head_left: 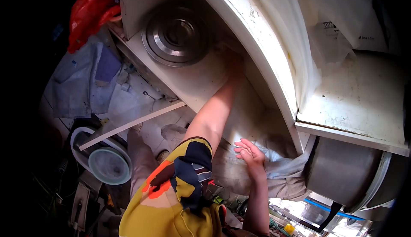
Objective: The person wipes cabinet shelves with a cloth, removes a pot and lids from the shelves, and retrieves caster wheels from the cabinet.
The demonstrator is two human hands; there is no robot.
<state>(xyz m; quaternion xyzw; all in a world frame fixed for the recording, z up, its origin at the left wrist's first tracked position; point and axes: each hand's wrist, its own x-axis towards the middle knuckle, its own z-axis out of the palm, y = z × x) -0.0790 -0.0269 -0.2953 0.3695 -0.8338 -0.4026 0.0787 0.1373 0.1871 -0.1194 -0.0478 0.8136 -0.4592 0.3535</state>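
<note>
My left hand (233,62), at the end of the arm in a yellow and dark patterned sleeve, reaches deep inside a white cabinet (201,85). It is in shadow near the inner wall, and its fingers are too dark to make out. Left of it, on the cabinet's surface, is a round stainless steel lidded pot (175,36). My right hand (251,155) hovers outside, by the cabinet's lower edge, holding nothing. Its fingers are partly bent and apart, close to pale crumpled cloth (278,164).
An open cabinet door (132,123) juts out at left, near a round glass-topped container (110,165). A red plastic bag (92,16) and grey cloth (77,81) lie upper left. At right, a metal drum (344,170) stands under a white shelf (355,104).
</note>
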